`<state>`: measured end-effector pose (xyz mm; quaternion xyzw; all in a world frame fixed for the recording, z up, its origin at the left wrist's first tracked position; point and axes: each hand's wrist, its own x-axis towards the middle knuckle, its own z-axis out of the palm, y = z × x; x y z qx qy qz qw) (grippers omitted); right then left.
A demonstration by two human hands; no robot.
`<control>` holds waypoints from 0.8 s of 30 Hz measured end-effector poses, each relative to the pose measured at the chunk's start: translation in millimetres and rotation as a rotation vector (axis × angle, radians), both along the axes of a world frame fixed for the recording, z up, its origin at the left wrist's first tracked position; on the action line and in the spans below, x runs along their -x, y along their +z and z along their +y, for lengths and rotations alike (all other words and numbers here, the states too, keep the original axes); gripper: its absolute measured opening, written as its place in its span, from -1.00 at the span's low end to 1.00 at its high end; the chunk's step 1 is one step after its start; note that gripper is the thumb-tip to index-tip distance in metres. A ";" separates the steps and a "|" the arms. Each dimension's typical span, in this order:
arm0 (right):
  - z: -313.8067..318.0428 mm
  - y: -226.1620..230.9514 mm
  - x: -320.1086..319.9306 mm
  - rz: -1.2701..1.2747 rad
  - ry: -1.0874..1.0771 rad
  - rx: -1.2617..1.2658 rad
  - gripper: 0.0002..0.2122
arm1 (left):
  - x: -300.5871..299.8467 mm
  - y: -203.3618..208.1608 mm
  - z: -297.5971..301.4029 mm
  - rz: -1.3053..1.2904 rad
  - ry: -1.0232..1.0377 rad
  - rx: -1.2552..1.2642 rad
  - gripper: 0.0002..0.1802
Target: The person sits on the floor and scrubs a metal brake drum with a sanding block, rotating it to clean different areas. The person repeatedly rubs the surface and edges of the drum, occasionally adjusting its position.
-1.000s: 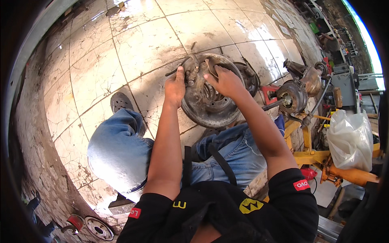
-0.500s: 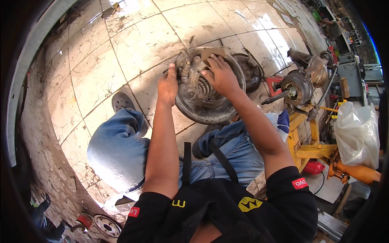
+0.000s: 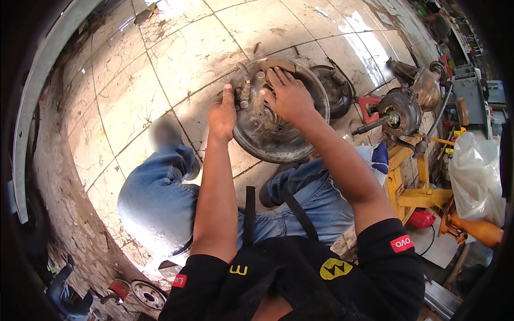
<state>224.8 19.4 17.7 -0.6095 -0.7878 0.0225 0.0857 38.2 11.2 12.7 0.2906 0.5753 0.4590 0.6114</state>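
A round, dirty metal drum brake backing plate is tilted up over the floor in front of my knees. My left hand is closed on its left edge, thumb up, the other fingers mostly hidden behind it. Beside that thumb stand a curved metal lever and a wheel cylinder-like fitting. My right hand lies across the plate's upper right, thumb spread. Its stretched fingertips touch a curved brown brake shoe at the plate's top. The plate's centre hole is partly covered by this hand.
Another dark brake drum assembly lies on the tiles just right of the plate. Further right, an axle housing with a hub rests over a yellow stand. A clear plastic bag hangs beside it. A wheel-like disc lies lower left.
My right-hand fingers have straightened slightly on the brake shoe, thumb shifted a little left. My left hand keeps its hold. The whole view has shifted slightly.
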 end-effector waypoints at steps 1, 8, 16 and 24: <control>0.5 3.9 -4.3 -0.001 -0.012 0.038 -0.41 | -1.3 2.0 1.0 -0.005 -0.004 0.034 -0.31; -8.7 16.6 -9.6 -0.044 -0.198 0.133 -0.34 | -2.2 -11.8 8.3 -0.055 -0.055 0.042 -0.21; -17.9 1.1 -11.9 0.026 -0.078 0.045 -0.32 | 1.9 -11.2 3.5 -0.017 -0.092 0.141 -0.12; -18.9 9.8 -8.5 -0.062 0.024 0.117 -0.32 | -7.5 5.0 -2.0 -0.054 -0.115 0.126 -0.15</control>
